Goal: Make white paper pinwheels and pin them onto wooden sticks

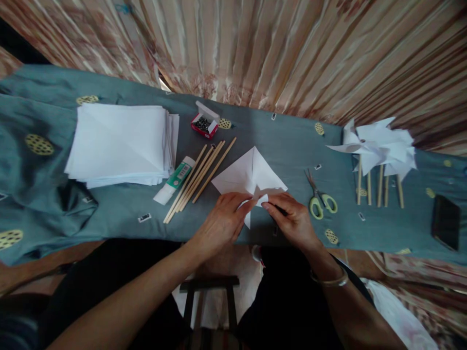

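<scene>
A white paper square (239, 173) with creases and slits lies corner-up near the table's front edge. My left hand (226, 216) pinches its near part, fingers closed on the paper. Opposite it, my right hand (290, 216) grips a curled flap of the same sheet between thumb and fingers. The fingers partly hide the sheet's near corner. Left of the paper lie several thin wooden sticks (204, 177) and a green and white glue stick (175, 180). Scissors with light green handles (317, 201) rest to the right of my right hand.
A stack of white paper (118, 141) lies at the left. Behind the sticks stands an open red box (204, 125) of small dark pins or tacks. Several paper pinwheels (383, 143) on sticks lie at the right, near a dark phone (445, 222). A striped curtain (233, 48) hangs behind.
</scene>
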A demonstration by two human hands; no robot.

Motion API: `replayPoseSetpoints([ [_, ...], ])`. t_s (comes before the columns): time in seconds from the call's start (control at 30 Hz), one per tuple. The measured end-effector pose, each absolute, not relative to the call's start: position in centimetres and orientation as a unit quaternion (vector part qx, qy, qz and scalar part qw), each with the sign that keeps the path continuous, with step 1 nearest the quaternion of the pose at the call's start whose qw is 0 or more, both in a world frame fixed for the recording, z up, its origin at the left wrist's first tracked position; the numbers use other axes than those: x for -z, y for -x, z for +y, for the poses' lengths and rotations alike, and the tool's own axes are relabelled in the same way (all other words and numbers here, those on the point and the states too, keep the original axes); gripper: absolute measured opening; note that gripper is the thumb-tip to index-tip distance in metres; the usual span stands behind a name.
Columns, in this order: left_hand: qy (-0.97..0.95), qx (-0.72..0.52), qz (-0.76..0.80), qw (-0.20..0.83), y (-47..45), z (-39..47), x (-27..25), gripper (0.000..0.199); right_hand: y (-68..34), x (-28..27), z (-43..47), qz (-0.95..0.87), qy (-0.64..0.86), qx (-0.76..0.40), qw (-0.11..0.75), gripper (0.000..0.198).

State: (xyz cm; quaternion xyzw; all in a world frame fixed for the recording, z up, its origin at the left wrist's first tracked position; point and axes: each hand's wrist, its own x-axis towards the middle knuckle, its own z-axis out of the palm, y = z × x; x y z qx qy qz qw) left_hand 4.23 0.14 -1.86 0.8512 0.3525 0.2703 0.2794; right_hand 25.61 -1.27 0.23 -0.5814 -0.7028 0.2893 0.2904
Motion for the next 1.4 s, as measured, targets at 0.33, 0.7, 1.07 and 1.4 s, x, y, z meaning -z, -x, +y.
replayPoseSetpoints([
  [0.33, -0.861, -0.257, 0.334, 0.284, -4.4, 0.3, 1.3, 0.036, -24.9, 0.1, -1.3, -0.636, 0.645, -0.283, 0.315, 0.010],
  [0.7, -0.874, -0.240, 0.346, 0.244, -4.5, 0.0, 1.6, 0.036, -24.4, 0.2, -1.2, -0.641, 0.651, -0.249, 0.320, 0.006],
  [1.07, -0.875, -0.222, 0.353, 0.248, -4.7, 0.0, 1.2, 0.036, -23.8, -0.6, -0.9, -0.707, 0.623, -0.158, 0.294, 0.009],
  [1.4, -0.887, -0.217, 0.346, 0.214, -4.8, 0.1, 1.1, 0.036, -23.6, -0.7, -0.9, -0.740, 0.609, -0.097, 0.268, 0.014],
])
